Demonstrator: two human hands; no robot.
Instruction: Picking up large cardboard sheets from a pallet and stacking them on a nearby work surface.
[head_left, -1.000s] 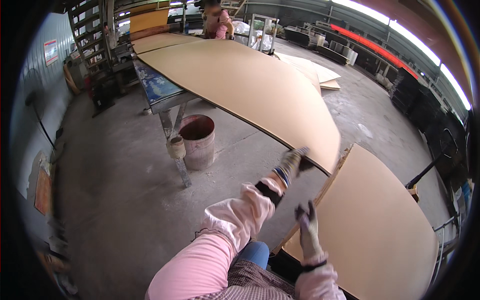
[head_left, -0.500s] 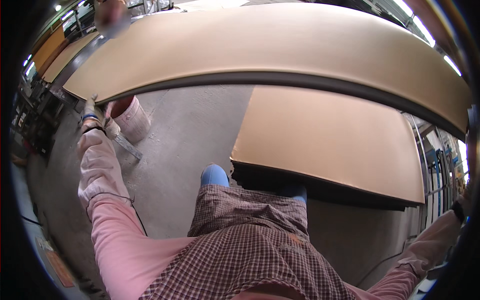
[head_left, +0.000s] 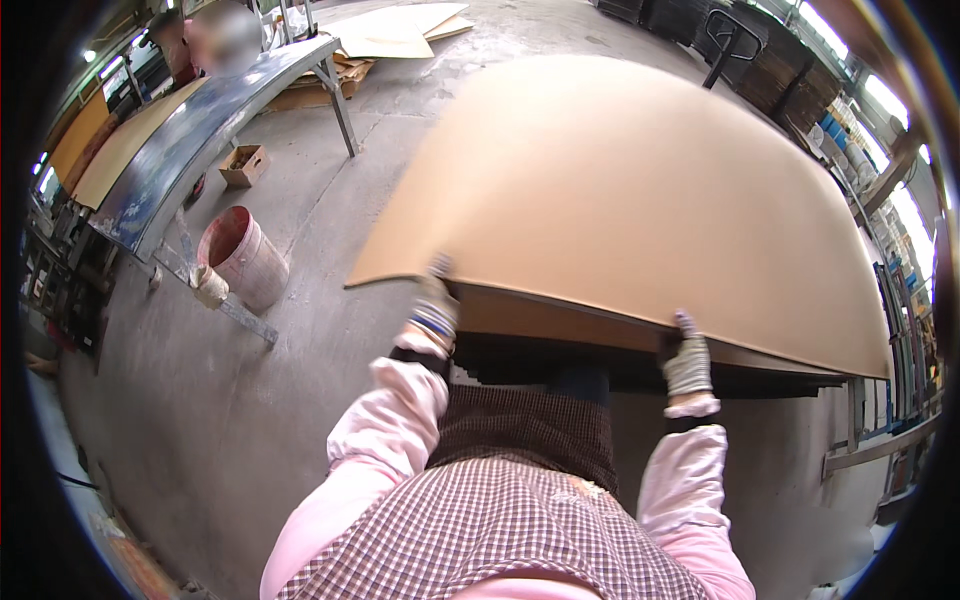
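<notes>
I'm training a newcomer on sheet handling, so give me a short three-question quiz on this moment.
1. True or false: both gloved hands grip the near edge of the large tan board.
2. Which stands left of the board on the concrete floor: A) a reddish bucket, B) a ladder, C) a tyre?
3. What lies directly under the lifted board?

Key:
1. True: the left hand and right hand both hold that edge.
2. A: the bucket stands by the long blue table.
3. A stack of similar boards.
</notes>
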